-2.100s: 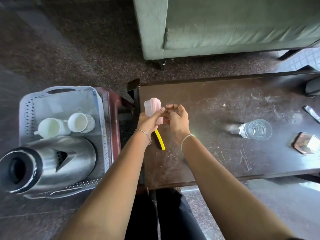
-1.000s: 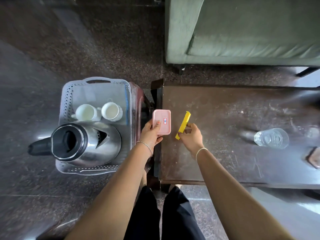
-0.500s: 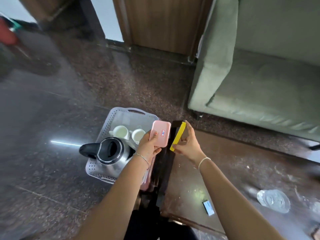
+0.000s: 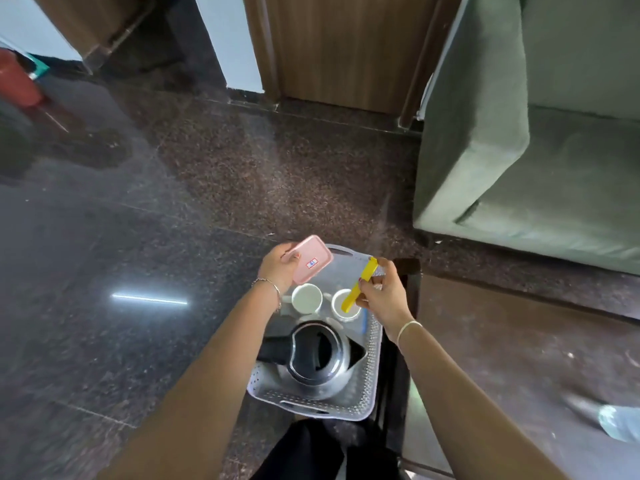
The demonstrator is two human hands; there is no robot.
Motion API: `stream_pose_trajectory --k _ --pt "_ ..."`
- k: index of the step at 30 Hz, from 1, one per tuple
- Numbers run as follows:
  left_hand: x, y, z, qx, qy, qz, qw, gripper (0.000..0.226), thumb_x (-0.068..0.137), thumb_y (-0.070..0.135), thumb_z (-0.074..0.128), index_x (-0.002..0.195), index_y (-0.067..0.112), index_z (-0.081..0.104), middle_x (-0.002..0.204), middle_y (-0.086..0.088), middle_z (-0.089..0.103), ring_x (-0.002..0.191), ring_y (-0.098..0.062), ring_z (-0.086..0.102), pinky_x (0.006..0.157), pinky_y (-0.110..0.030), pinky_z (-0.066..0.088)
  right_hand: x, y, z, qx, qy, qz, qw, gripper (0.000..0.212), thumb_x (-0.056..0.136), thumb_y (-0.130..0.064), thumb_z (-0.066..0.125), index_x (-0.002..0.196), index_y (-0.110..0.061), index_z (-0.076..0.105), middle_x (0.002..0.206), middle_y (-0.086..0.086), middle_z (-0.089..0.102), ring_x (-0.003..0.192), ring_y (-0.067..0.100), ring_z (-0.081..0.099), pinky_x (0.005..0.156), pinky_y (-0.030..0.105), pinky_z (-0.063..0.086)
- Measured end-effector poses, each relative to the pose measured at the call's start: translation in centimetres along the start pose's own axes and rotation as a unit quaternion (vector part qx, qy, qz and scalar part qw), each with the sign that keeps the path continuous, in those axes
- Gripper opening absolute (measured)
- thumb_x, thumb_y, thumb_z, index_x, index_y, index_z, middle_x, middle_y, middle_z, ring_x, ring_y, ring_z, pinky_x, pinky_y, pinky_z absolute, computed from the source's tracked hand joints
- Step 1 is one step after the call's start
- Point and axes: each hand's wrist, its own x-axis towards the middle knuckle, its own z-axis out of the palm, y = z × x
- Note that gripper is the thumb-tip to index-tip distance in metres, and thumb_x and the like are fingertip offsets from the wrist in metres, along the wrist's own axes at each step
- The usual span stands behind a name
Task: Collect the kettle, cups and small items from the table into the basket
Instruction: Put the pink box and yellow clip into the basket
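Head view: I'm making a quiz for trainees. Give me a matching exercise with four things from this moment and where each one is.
Things:
1. kettle
2. pink box
3. yellow strip
4. drinking glass

Places:
A. in the right hand
B. on the table
C. in the basket
D. in the left hand

Pairs: 1-C, 2-D, 3-A, 4-B

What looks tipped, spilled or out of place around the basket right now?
Nothing spilled. In the basket the kettle and both cups sit upright. One glass remains on the table, blurred, possibly lying on its side.
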Motion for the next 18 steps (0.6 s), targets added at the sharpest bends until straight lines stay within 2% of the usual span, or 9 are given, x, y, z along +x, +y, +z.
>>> stream_pose_trajectory --k 1,3,5,7,10,12,18 --pt "1.0 -0.5 -0.7 0.034 -0.002 -0.004 0.999 0.028 0.096 0.006 0.049 0.122 0.006 0.059 0.118 -0.019 0.063 0.099 -0.032 0.062 0.087 -0.043 0.053 0.2 0.1 0.7 -0.005 0.011 -0.003 1.000 0.037 0.089 -0.007 0.060 0.120 -0.027 0.053 0.105 0.018 0.059 0.070 0.024 0.065 0.070 0.040 0.061" --pt "2.8 -1.5 -1.7 0.090 -0.009 -0.008 0.996 0.030 0.096 0.009 0.050 0.124 0.008 0.060 0.123 -0.017 0.063 0.109 -0.034 0.061 0.093 -0.048 0.052 0.6 0.2 2.0 -0.012 0.026 -0.006 1.000 0.032 0.091 -0.010 0.060 0.117 -0.028 0.056 0.103 0.014 0.060 0.071 0.021 0.065 0.071 0.040 0.061" --pt "4.4 -2.3 -2.1 0.139 -0.017 -0.003 0.990 0.029 0.095 0.012 0.051 0.123 0.011 0.062 0.123 -0.015 0.064 0.111 -0.033 0.060 0.094 -0.042 0.051 1.1 0.4 2.8 -0.027 0.037 -0.001 0.999 0.029 0.091 -0.011 0.060 0.117 -0.026 0.058 0.104 0.013 0.061 0.071 0.020 0.066 0.073 0.041 0.061" --pt "5.7 -2.9 -1.9 0.176 -0.029 0.006 0.984 0.028 0.095 0.013 0.051 0.121 0.013 0.063 0.123 -0.013 0.065 0.110 -0.031 0.060 0.090 -0.032 0.047 1.6 0.8 3.2 -0.041 0.047 0.011 0.998 0.030 0.092 -0.012 0.060 0.118 -0.025 0.059 0.105 0.012 0.062 0.073 0.019 0.067 0.075 0.041 0.061" --pt "7.5 -3.3 -1.2 0.237 -0.056 0.023 0.970 0.029 0.096 0.013 0.048 0.121 0.016 0.063 0.124 -0.010 0.065 0.111 -0.030 0.059 0.082 -0.026 0.042 2.2 1.3 3.4 -0.044 0.057 0.028 0.997 0.033 0.092 -0.011 0.061 0.123 -0.022 0.060 0.105 0.013 0.062 0.083 0.025 0.068 0.075 0.037 0.061" --pt "8.6 -3.5 -0.8 0.278 -0.068 0.036 0.957 0.030 0.096 0.013 0.047 0.119 0.021 0.064 0.124 -0.009 0.065 0.110 -0.029 0.059 0.082 -0.026 0.042 2.4 1.7 3.4 -0.047 0.063 0.035 0.996 0.033 0.091 -0.010 0.062 0.123 -0.021 0.060 0.104 0.013 0.061 0.088 0.029 0.067 0.074 0.036 0.061" --pt "10.7 -4.0 0.1 0.369 -0.096 0.057 0.923 0.033 0.096 0.017 0.048 0.121 0.031 0.064 0.123 -0.010 0.065 0.108 -0.032 0.061 0.085 -0.031 0.046 2.9 2.9 2.8 -0.051 0.076 0.037 0.995 0.031 0.090 -0.010 0.063 0.116 -0.026 0.063 0.088 0.001 0.059 0.084 0.024 0.064 0.064 0.025 0.058"
